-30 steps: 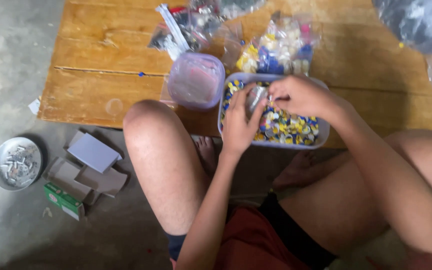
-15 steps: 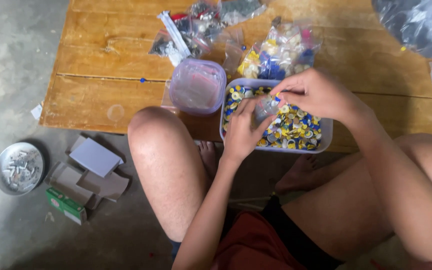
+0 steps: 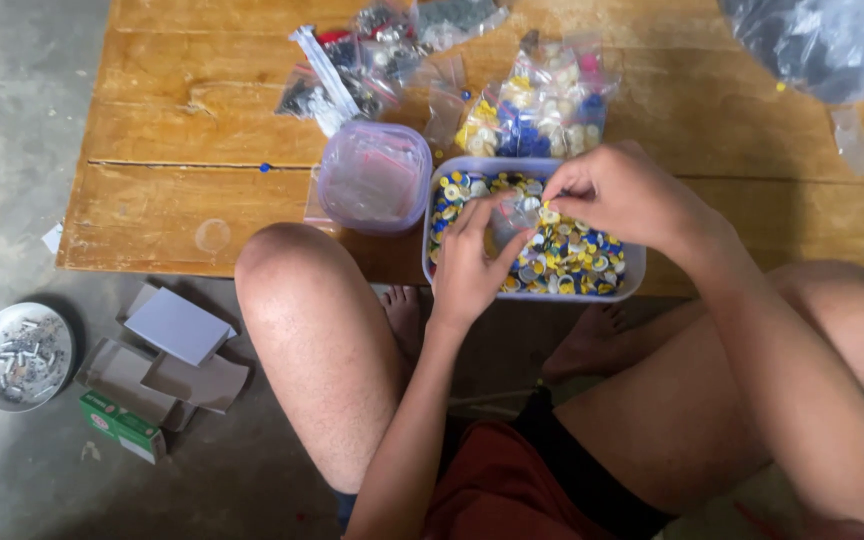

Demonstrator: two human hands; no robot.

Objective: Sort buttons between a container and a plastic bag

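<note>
Small clear plastic bag (image 3: 514,215) is pinched between both hands right over the tray, so that's where all the action is. Left hand (image 3: 472,265) has its fingers (image 3: 480,212) closed on the bag's near edge, right hand (image 3: 622,195) has its fingertips (image 3: 554,192) nipped tight on the top edge, maybe with a little disc in there too, can't really tell.

Looks to me like the filling step: bag held open or being opened, pieces going in. Next move probably needs the mouth kept spread with one hand while the other pinches single discs, fiddly stuff since the film is thin and floppy.

Directly under the fingers sits the shallow pale tray (image 3: 632,285), rounded corners, heaped with small round buttons or caps (image 3: 577,255) in yellow, blue and white, glossy hard plastic by the look. Just left of the left hand's fingers is a translucent lilac tub (image 3: 374,180), soft squarish shape. Beyond the fingertips, already stuffed crinkly bags (image 3: 542,105) lie on the worn plank table (image 3: 182,200). Way off left on the concrete: flattened grey cardboard boxes (image 3: 177,325) and a round metal dish (image 3: 22,355).
</note>
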